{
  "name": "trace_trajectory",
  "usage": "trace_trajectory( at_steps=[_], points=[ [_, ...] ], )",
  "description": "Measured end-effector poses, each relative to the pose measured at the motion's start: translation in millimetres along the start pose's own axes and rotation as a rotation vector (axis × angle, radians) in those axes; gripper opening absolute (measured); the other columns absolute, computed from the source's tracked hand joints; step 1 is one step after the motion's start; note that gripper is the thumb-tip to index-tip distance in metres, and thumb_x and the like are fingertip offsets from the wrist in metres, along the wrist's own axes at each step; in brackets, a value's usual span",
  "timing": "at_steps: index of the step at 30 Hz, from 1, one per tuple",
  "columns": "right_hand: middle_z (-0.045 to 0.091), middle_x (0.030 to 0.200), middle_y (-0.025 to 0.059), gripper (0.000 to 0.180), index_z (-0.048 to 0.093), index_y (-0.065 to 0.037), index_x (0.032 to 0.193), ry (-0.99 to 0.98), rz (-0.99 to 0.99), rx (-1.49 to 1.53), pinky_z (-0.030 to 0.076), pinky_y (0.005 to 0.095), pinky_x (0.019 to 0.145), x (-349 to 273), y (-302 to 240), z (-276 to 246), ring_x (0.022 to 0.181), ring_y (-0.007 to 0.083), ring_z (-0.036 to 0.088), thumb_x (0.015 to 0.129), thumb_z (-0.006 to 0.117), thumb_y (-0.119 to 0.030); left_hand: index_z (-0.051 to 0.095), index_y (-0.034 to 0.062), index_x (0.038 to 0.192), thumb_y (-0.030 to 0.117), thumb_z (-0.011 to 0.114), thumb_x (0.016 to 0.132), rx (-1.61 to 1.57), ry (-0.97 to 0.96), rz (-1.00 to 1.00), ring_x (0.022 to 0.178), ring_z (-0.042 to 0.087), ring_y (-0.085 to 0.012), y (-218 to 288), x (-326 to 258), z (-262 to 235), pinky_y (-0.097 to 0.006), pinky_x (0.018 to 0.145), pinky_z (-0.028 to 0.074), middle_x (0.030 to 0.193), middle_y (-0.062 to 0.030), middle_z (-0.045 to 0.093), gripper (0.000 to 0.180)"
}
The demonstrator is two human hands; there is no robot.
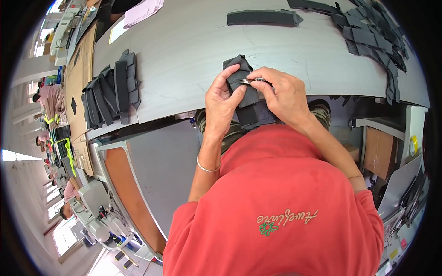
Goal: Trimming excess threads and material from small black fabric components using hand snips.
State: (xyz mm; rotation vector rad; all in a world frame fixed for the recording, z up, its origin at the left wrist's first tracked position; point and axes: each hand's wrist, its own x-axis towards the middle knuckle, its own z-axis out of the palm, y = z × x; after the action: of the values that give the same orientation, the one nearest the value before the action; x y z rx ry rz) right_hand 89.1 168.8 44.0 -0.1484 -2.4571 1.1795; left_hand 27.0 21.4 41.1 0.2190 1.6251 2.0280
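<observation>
Grey worktable (179,55), front edge: left hand (220,102) and right hand (287,92) meet at a charcoal fabric piece (248,97).
From left: layered fabric strips (120,87); left hand pinching the fabric piece between thumb and fingers, hence the nearer; its long axis running away from the body, near end past the table edge; small metal snips (245,81), tip at the fabric, gripped by the right hand just beside it; heaped dark strips (366,39); below, brown carton (380,152), contents not visible.

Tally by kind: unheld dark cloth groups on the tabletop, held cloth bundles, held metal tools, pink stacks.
Unheld: 3 (left dark cloth group, far-middle dark cloth group, right dark cloth group)
Held cloth bundle: 1
Metal tool, in the right hand: 1
Pink stack: 1
Total: 6
</observation>
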Motion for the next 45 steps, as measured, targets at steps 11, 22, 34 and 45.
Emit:
trace_trajectory(
  at_steps=[11,22,34,45],
  points=[
    [0.066,0.077,0.0026,0.008,0.065,-0.012,0.088,-0.009,0.013,-0.006,0.046,0.0342,0.054,0,1,3,0.065,0.0233,0.062,0.086,0.061,-0.019,0.052,-0.0031,0.126,-0.007,0.061,0.084,0.094,0.001,0.027,0.102,0.056,-0.012,-3,1,2,-0.025,0.087,0.049,0.114,-0.0079,0.058,0.043],
    [0.065,0.075,-0.0005,0.006,0.065,-0.014,0.087,0.06,-0.081,0.028,0.046,0.0323,0.06,0,10,5,0.066,0.0203,0.059,0.081,0.065,-0.015,0.054,-0.0029,0.126,-0.003,0.064,0.083,0.183,-0.001,0.02,0.1,0.056,-0.0109,-5,2,2,-0.024,0.085,0.048,0.113,-0.0074,0.058,0.044],
    [0.059,0.072,-0.0025,0.01,0.066,-0.013,0.086,0.048,-0.305,-0.21,0.035,0.0328,0.058,9,14,2,0.064,0.0182,0.052,0.076,0.068,-0.015,0.059,0.0039,0.122,0.004,0.067,0.078,0.436,0.082,0.129,0.081,0.055,-0.0067,-16,6,-2,-0.024,0.073,0.048,0.094,-0.0023,0.064,0.045],
    [0.068,0.08,0.0016,0.01,0.067,-0.012,0.089,0.103,-0.015,0.043,0.047,0.0313,0.061,8,14,-12,0.067,0.0202,0.061,0.079,0.068,-0.014,0.055,0.0,0.102,-0.004,0.057,0.081,-0.182,-0.053,-0.173,0.08,0.067,-0.0172,-3,2,-10,-0.028,0.069,0.054,0.092,-0.0115,0.064,0.021]
  ],
)
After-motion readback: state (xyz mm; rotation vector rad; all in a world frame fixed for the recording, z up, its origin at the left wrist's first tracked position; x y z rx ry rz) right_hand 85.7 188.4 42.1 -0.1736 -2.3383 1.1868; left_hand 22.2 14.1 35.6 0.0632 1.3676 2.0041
